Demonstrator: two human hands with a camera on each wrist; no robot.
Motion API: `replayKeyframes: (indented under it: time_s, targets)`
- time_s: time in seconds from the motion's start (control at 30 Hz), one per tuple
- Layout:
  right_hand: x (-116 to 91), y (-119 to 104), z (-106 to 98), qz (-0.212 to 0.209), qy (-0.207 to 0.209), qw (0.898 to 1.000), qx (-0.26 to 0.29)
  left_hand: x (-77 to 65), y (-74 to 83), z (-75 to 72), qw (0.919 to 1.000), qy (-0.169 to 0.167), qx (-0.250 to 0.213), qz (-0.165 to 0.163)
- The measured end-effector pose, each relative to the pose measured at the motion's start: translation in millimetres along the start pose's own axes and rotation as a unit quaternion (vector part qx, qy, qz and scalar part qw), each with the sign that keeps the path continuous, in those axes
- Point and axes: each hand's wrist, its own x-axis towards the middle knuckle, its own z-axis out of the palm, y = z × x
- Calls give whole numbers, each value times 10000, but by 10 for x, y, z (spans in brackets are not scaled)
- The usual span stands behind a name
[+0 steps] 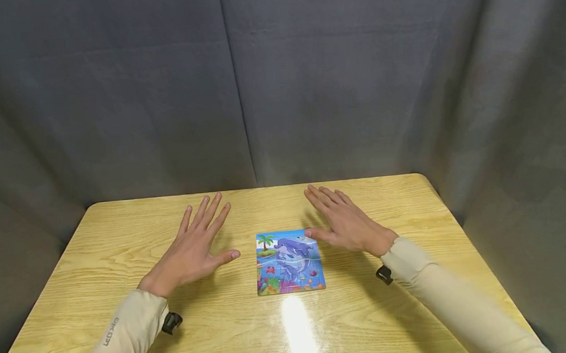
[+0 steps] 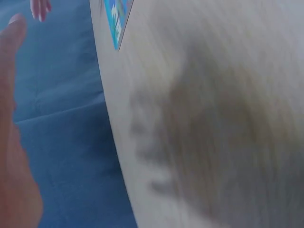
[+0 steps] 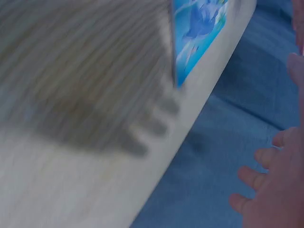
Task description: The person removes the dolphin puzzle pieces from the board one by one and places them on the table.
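1. While the left hand (image 1: 193, 249) and the right hand (image 1: 351, 225) hovered holding nothing, the picture puzzle (image 1: 290, 265) lay flat on the table (image 1: 223, 332), between them.
2. Left of the puzzle, the left hand had its fingers straight and fanned, its thumb apart from the puzzle's side.
3. The right hand, fingers straight and closer together, was nearer: its thumb overlapped the puzzle's far right corner in the head view, though its shadow (image 3: 95, 128) suggested it was raised, not touching.
4. The puzzle was thin and nearly square, with no clear long axis; seams crossed its smooth dolphin print.
5. Around the puzzle ran pale wood grain, glare (image 1: 299, 328) streaking its near side; beyond it hung a grey cloth curtain (image 1: 142, 98).
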Motion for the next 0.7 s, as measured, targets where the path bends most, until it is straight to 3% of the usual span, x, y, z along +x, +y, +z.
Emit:
replayKeyframes:
  time_s: [0.37,0.7]
  targets:
    - [133,-210,316,-153,-194,9974,682,-28,170,287,9991,-167,-389,-3]
    - [219,-407,511,-518,84,9972,536,-14,332,531,9962,-402,-740,222]
